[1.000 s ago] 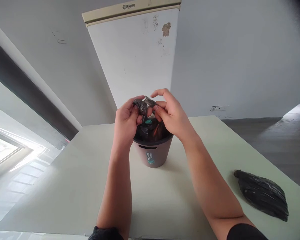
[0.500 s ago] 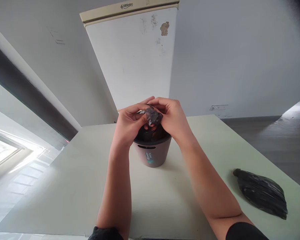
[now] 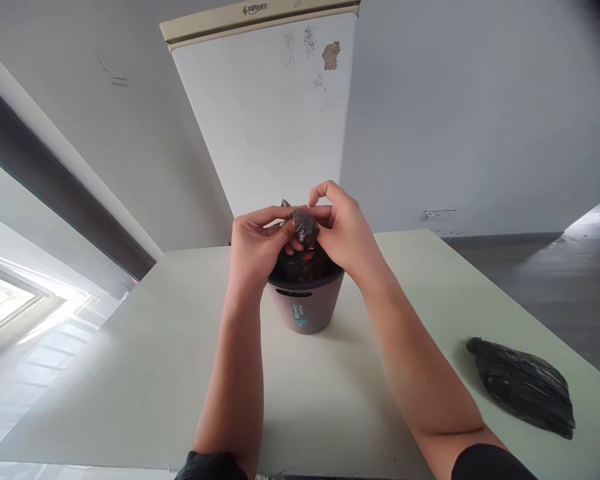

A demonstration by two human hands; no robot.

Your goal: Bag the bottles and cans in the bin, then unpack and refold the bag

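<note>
A brownish-pink trash can point(image 3: 310, 308) with a dark rim stands upright on the pale table. Just above its mouth, a bunched black plastic bag point(image 3: 305, 228) is pinched between both hands. My left hand point(image 3: 257, 250) is closed on the bag's left side, thumb and fingers pressed together. From the right, my right hand point(image 3: 344, 230) grips it with thumb and fingers, the index finger raised and bent. Dark plastic shows inside the can below, partly hidden by my fingers.
Another black plastic bag point(image 3: 523, 385), gathered at one end, lies on the table point(image 3: 180, 373) at the right. A white refrigerator point(image 3: 265, 120) stands behind the table, against a grey wall point(image 3: 455, 113) with a socket plate point(image 3: 438, 215).
The bunched bag is now a tighter, rounder knob. My right index finger has lifted away from the left fingers, while the left hand has shifted slightly left.
</note>
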